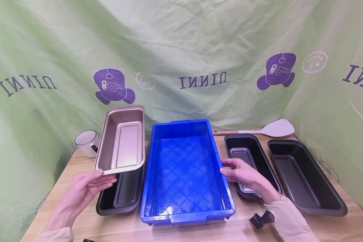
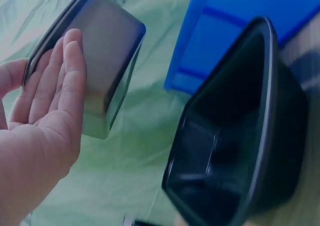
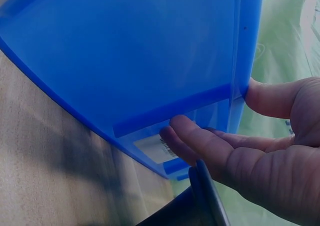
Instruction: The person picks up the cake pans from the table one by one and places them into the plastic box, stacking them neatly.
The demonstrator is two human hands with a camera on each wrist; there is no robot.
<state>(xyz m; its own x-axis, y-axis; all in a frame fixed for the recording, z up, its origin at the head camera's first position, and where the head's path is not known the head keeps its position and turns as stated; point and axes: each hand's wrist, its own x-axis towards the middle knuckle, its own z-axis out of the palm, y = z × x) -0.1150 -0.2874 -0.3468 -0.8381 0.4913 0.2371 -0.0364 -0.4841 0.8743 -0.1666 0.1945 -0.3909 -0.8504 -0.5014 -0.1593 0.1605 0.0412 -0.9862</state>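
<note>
In the head view, my left hand [image 1: 80, 190] pinches the near rim of a champagne-coloured loaf pan [image 1: 128, 143], thumb on top and fingers beneath. That pan is raised and tilted above a black loaf pan [image 1: 127, 191] on the table. The left wrist view shows the raised pan's outer side [image 2: 107, 51], apart from the black pan [image 2: 272, 111]. My right hand [image 1: 245, 173] holds the right rim of a blue plastic bin [image 1: 184, 171]. In the right wrist view, its thumb is at the rim and its fingers lie along the outer wall [image 3: 165, 51].
Two more black loaf pans stand right of the bin, a nearer one [image 1: 251, 141] beside my right hand and an outer one [image 1: 302, 181]. Behind them lies a spatula [image 1: 278, 128] with a white head. A white mug [image 1: 86, 143] stands at the back left, before a green curtain [image 1: 181, 43].
</note>
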